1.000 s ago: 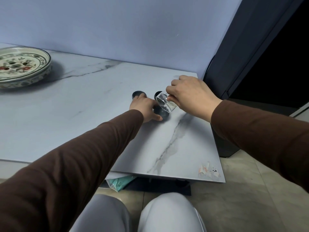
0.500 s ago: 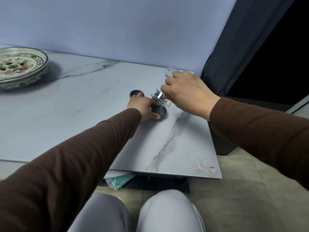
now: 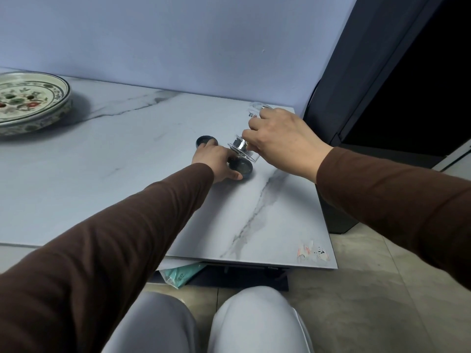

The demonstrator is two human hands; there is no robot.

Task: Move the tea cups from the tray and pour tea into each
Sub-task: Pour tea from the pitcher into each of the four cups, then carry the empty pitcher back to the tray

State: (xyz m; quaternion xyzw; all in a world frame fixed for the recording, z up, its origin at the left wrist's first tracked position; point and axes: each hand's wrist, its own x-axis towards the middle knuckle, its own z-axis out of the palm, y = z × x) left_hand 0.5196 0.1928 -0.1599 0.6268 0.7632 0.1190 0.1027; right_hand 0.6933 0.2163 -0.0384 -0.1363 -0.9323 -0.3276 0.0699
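Note:
Two small dark tea cups stand on the marble table (image 3: 127,189): one (image 3: 206,141) just beyond my left hand's fingertips, the other (image 3: 242,167) beside its thumb. My left hand (image 3: 216,161) rests against the nearer cup and steadies it. My right hand (image 3: 277,141) grips a clear glass tea pitcher (image 3: 240,148), tipped steeply with its mouth right over that cup. Tea in the cups is too small to make out.
A patterned ceramic tray (image 3: 33,103) sits at the far left of the table. Behind my right hand stands another clear glass object (image 3: 257,108) near the wall. The table's right edge borders a dark cabinet (image 3: 382,98). My knees show below the front edge.
My right hand has tilted the glass pitcher further, mouth down over the nearer cup, and shifted slightly back. My left hand has stayed at the cup.

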